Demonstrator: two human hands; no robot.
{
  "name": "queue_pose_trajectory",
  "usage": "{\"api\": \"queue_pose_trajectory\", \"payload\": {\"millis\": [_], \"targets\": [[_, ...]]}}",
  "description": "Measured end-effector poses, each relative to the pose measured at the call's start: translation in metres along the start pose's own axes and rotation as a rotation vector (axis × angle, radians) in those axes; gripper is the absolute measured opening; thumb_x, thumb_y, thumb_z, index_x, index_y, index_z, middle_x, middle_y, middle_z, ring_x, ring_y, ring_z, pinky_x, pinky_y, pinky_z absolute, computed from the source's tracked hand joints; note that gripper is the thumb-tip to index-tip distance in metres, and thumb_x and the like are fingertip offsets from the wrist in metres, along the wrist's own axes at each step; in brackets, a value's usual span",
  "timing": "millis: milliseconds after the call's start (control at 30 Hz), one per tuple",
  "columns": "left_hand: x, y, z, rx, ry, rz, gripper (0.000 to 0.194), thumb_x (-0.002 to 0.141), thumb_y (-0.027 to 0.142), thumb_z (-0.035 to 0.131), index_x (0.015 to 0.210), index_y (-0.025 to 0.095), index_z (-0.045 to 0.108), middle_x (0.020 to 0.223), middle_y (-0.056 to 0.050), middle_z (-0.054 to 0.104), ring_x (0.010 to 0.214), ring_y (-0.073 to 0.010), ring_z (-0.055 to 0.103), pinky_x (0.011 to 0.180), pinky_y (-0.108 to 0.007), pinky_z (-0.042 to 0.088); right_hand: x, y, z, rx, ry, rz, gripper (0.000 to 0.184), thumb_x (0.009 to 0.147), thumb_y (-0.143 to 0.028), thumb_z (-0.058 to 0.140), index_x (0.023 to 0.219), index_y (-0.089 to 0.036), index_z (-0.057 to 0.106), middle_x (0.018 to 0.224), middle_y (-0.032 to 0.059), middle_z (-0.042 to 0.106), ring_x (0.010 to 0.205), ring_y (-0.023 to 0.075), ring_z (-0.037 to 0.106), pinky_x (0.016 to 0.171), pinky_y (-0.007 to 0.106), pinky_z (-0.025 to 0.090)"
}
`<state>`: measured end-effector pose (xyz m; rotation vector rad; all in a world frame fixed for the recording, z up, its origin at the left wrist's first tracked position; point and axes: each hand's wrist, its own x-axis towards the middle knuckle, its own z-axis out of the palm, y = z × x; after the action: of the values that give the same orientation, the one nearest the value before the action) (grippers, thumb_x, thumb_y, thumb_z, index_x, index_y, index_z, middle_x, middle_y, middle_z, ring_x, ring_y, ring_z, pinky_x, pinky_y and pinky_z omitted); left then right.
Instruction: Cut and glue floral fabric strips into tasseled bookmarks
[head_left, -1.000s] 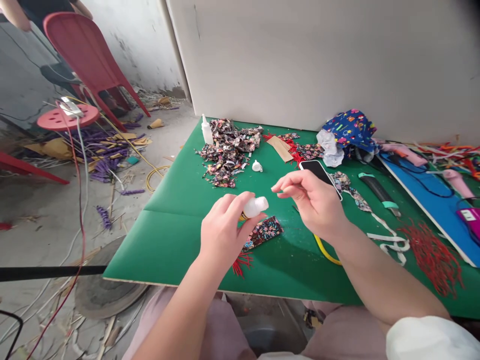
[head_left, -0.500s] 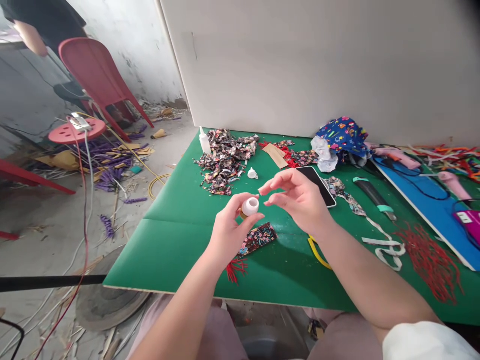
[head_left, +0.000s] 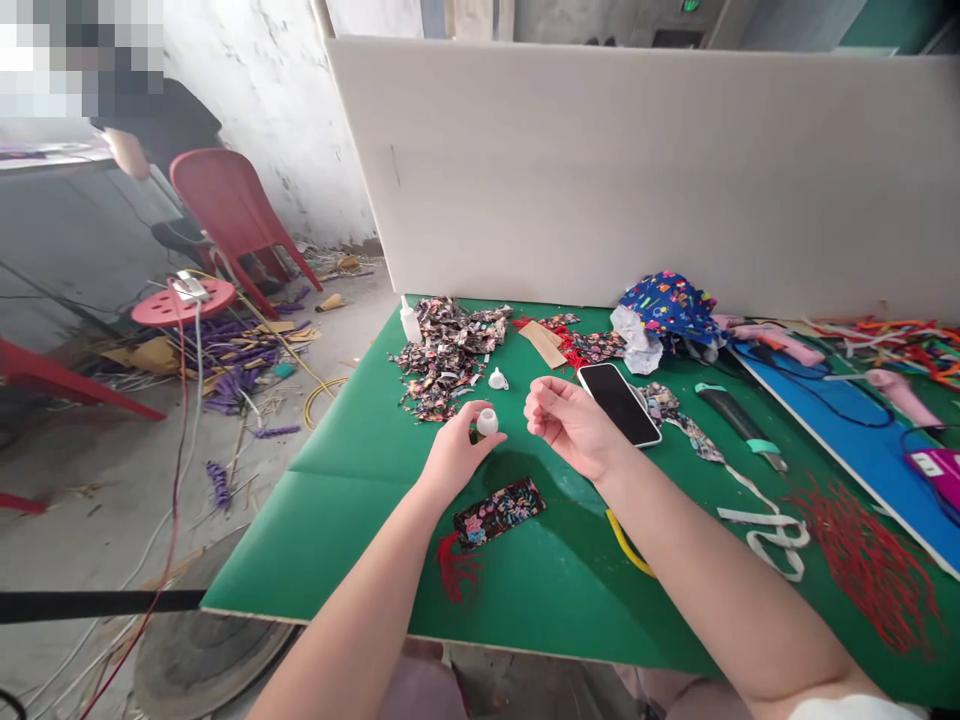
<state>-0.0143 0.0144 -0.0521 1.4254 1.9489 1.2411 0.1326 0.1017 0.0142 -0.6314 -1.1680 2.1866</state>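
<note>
My left hand (head_left: 454, 455) grips a small bottle (head_left: 487, 424) with a white open-looking top; its lower part is hidden behind my fingers. Just right of it my right hand (head_left: 566, 425) is closed, fingers curled in against the thumb, and whatever lies inside does not show. A small white nozzle cap (head_left: 497, 379) sits on the green tabletop (head_left: 330, 520) beyond both hands. Nearer to me lies a dark floral fabric strip (head_left: 501, 514) with a red tassel (head_left: 454, 568). A phone (head_left: 619, 403) rests behind my right wrist.
Fabric scraps (head_left: 446, 350) are heaped at the back left beside a white squeeze bottle (head_left: 409, 320). On the right lie a utility knife (head_left: 739, 425), red threads (head_left: 874, 560) and a blue board (head_left: 840, 430). A person (head_left: 176, 120) is by a red chair (head_left: 225, 205).
My right hand has gone from spread fingers to a closed shape and sits a little farther from the bottle. The camera view has tilted up, showing more behind the partition.
</note>
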Motion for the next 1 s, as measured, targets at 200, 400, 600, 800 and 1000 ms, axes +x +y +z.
{"api": "queue_pose_trajectory", "payload": {"millis": [200,400,600,800,1000], "targets": [[0.014,-0.009,-0.044,0.046,0.284,-0.089,0.031,0.078,0.043,0.057,0.098,0.018,0.057,0.089,-0.005,0.068,0.084,-0.0167,0.064,0.078,-0.03,0.05,0.002,-0.006,-0.001,-0.073,0.041,-0.03,0.022,0.061,-0.03,0.078,0.074,-0.016,0.067,0.066,-0.0019,0.066,0.061,0.006,0.061,0.062,0.019,0.054],[0.089,-0.038,-0.103,0.175,0.342,-0.251,0.029,0.085,0.038,0.054,0.098,0.012,0.062,0.095,-0.006,0.065,0.084,-0.0203,0.062,0.076,-0.037,0.052,0.005,-0.009,-0.006,-0.164,0.097,-0.108,0.025,0.054,-0.026,0.082,0.073,-0.016,0.069,0.066,-0.0006,0.068,0.057,0.0073,0.061,0.056,0.019,0.053],[0.159,-0.061,-0.107,0.312,0.356,-0.308,0.035,0.087,0.033,0.054,0.117,0.015,0.052,0.117,-0.01,0.056,0.099,-0.0214,0.058,0.082,-0.042,0.051,0.007,-0.008,-0.015,-0.257,0.113,-0.139,0.037,0.068,-0.043,0.071,0.051,-0.015,0.055,0.037,-0.0076,0.042,0.03,0.002,0.033,0.028,0.015,0.027],[0.182,-0.062,-0.095,0.399,0.357,-0.256,0.035,0.086,0.033,0.055,0.117,0.015,0.053,0.117,-0.009,0.056,0.099,-0.0219,0.058,0.082,-0.042,0.051,0.007,-0.017,-0.011,-0.345,0.084,-0.217,0.02,0.067,-0.031,0.074,0.079,-0.018,0.064,0.071,-0.0015,0.067,0.067,0.0106,0.064,0.062,0.022,0.054],[0.13,-0.017,-0.076,0.504,0.478,0.062,0.032,0.088,0.034,0.048,0.115,0.017,0.05,0.111,-0.011,0.059,0.103,-0.0251,0.056,0.087,-0.038,0.045,0.006,-0.018,-0.02,-0.482,0.222,-0.278,0.031,0.071,-0.044,0.068,0.062,-0.018,0.053,0.044,-0.0058,0.055,0.034,0.0062,0.047,0.037,0.018,0.039]]}}
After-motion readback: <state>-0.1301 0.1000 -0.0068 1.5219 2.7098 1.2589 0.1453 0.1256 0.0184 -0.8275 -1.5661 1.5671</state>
